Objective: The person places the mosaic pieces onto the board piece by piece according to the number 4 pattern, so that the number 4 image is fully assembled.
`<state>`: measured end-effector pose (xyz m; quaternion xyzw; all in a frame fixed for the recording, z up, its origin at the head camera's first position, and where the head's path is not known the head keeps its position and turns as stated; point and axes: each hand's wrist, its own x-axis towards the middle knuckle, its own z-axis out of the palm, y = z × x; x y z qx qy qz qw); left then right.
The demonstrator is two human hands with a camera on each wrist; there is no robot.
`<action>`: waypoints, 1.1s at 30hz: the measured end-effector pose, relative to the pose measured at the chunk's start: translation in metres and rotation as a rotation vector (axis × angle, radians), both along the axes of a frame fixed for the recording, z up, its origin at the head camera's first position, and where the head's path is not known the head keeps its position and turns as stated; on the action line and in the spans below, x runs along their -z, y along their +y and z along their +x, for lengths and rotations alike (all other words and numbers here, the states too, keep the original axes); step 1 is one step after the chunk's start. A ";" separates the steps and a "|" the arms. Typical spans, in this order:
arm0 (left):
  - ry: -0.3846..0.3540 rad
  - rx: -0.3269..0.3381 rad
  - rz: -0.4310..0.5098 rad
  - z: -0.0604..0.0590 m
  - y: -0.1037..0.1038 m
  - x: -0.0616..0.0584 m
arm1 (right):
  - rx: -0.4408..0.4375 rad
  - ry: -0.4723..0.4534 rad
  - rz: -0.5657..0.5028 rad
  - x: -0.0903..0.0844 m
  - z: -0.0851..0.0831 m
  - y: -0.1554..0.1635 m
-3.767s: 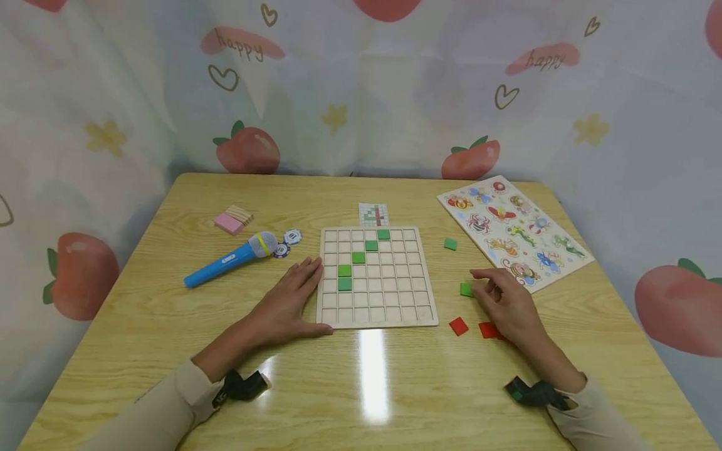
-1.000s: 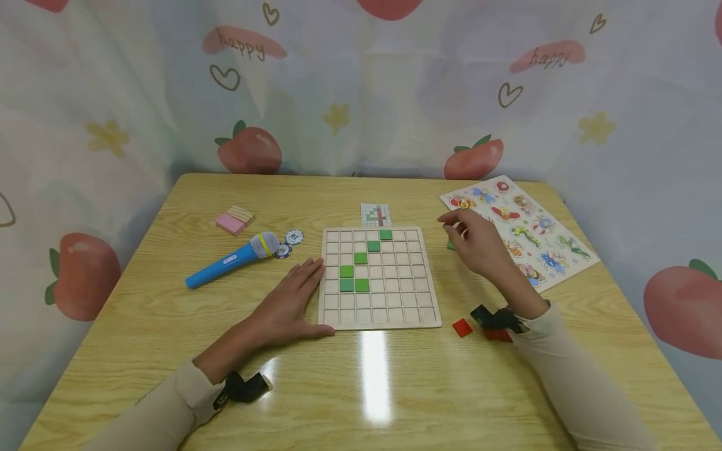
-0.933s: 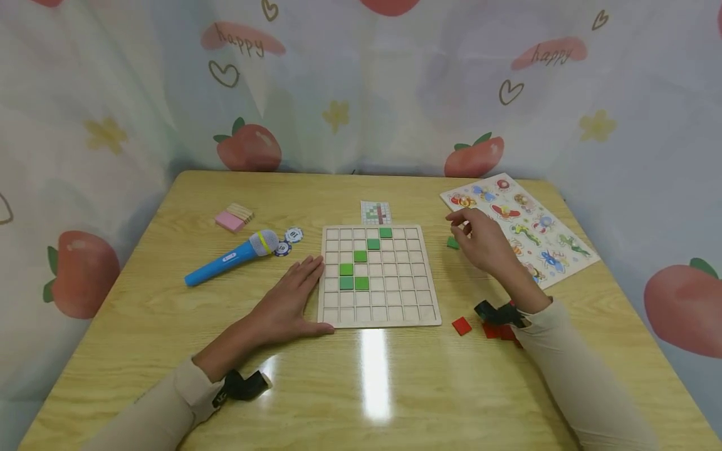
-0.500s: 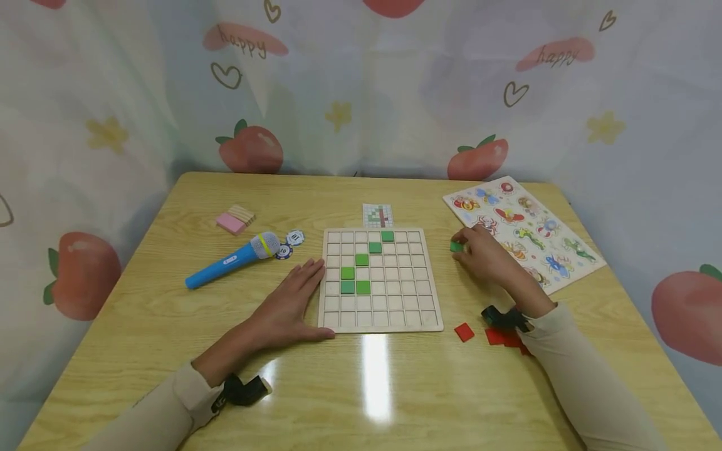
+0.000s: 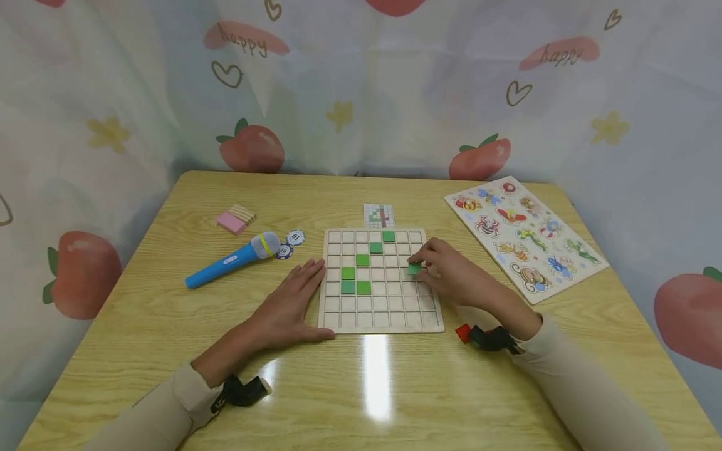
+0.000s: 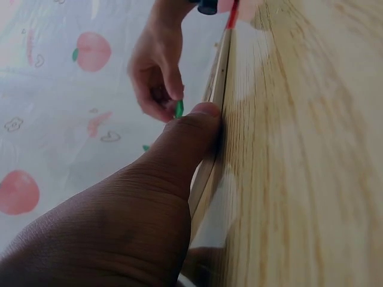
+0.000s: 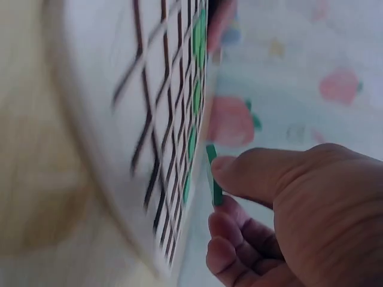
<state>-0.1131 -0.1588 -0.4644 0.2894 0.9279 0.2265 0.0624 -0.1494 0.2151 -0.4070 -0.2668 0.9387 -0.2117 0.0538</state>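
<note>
Tile (image 5: 414, 269), green, square, thin: pinched edge-on between thumb and fingertips of right hand (image 5: 448, 275), held just over the right-hand columns of the board (image 5: 380, 325), about mid-height; not yet seated in a cell. Wrist view shows the tile (image 7: 213, 175) on edge against the thumb tip, close above the grid

Handling, by judgement: light, stiff, flat, probably smooth-faced; little to grip once it lies flat, so best taken by two opposite edges, as now. Likely to slip or tip if squeezed on its faces; unlikely to break

Left hand (image 5: 287, 304): released, palm down, fingers straight, lying on the bench (image 5: 169, 326) with thumb pressed along the board's left edge (image 6: 210, 143), steadying it; grasps nothing

Board: wooden tray of square cells, lying flat at bench centre. Contents: five green tiles (image 5: 363, 260), running diagonally from the top row down to the left, with two side by side at the lower end. Remaining cells bare

Red tile (image 5: 462, 332): on bench beside the board's near right corner, partly behind the right wrist strap

Pattern card (image 5: 378, 215): small, gridded, just behind the board

Animal puzzle (image 5: 524, 235): flat board, far right

Toy microphone (image 5: 231, 258), blue; two chips (image 5: 289, 243) touching its head; pink block stack (image 5: 235, 219) behind them, all left of the board
</note>
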 end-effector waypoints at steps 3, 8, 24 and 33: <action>0.002 0.001 -0.003 0.000 -0.001 0.000 | -0.128 0.008 -0.005 -0.004 0.010 -0.022; 0.008 0.002 -0.010 0.000 -0.001 -0.001 | -0.214 0.004 0.010 -0.008 0.012 -0.046; -0.001 -0.004 -0.023 0.001 0.000 -0.001 | -0.221 -0.027 0.030 0.009 0.003 -0.064; -0.020 -0.006 -0.033 0.000 -0.001 0.000 | -0.272 0.127 0.005 -0.002 0.013 -0.044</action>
